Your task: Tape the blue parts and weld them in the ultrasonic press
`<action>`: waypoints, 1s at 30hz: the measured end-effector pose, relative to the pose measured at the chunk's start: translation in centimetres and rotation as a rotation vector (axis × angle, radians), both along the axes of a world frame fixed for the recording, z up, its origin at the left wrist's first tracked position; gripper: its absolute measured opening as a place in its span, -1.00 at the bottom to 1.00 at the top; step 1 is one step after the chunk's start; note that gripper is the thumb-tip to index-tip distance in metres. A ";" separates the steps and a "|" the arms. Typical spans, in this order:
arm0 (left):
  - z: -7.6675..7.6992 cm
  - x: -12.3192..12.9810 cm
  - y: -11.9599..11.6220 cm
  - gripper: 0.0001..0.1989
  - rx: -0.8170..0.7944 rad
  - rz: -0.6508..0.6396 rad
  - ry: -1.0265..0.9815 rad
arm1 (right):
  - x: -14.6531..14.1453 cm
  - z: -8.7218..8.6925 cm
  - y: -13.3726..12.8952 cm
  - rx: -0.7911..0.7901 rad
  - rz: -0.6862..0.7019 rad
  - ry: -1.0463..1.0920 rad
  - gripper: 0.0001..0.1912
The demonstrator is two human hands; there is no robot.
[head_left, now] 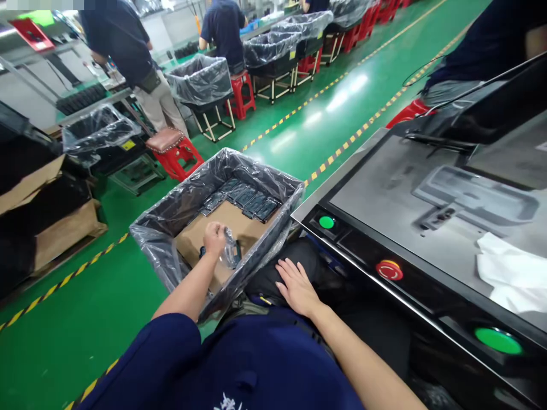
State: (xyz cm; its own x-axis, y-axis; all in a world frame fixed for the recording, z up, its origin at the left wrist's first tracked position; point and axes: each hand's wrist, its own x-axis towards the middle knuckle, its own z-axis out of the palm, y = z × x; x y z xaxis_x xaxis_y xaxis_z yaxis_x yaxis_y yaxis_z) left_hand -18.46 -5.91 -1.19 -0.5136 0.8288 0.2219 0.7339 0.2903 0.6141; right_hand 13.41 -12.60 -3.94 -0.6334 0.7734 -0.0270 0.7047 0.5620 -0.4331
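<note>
One left hand [215, 239] inside the lined bin [158, 250], fingers curled on one piece of crumpled clear plastic [229, 250]; dark bits show on both sides of the fist, cannot tell if gripped too. One right hand [299, 287], bare, flat and spread on the thigh just right of the bin. Bin is rectangular, dark walls, glossy wrinkled liner folded over all four rims; inside, one flat tan cardboard sheet [194, 236] and a row of thin, shiny dark pieces [254, 202] along the far wall, several, overlapping, exact count unclear. Room to move: cardboard between fist and row; near rim close to the forearm. Right of the bin, one metal-topped machine [376, 182], its corner just beside the rim: two round green buttons [327, 222], one red stop button [390, 270], one rumpled white cloth [513, 273]. Smooth green floor [106, 302] runs left of the bin and beyond it, with striped yellow-black tape [64, 282]. Past the bin: one red stool with padded brown seat [174, 154], more red stools, at least five other lined tubs [200, 80], four co-workers [119, 45], partly cropped.
</note>
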 end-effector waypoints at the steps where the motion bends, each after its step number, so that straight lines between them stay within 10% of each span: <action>1: 0.5 -0.1 -0.2 -0.84 0.015 0.013 0.003 | 0.1 -0.2 -0.3 0.005 -0.004 0.010 -0.49; 17: 6.0 0.9 -7.4 -0.88 0.144 0.209 0.004 | 0.8 1.3 -3.8 0.012 0.161 0.036 -0.44; 30: 9.8 3.1 -10.6 -0.86 0.130 0.125 -0.181 | -0.4 -0.2 -3.5 -0.295 0.073 0.069 -0.24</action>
State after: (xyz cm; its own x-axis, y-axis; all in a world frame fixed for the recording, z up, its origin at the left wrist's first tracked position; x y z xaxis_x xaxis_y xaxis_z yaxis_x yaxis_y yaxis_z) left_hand -15.34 -16.53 8.62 -0.6512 0.7271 0.2176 0.5718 0.2814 0.7707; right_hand 12.99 -16.06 -4.15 -0.6948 0.6913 -0.1983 0.6305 0.4529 -0.6303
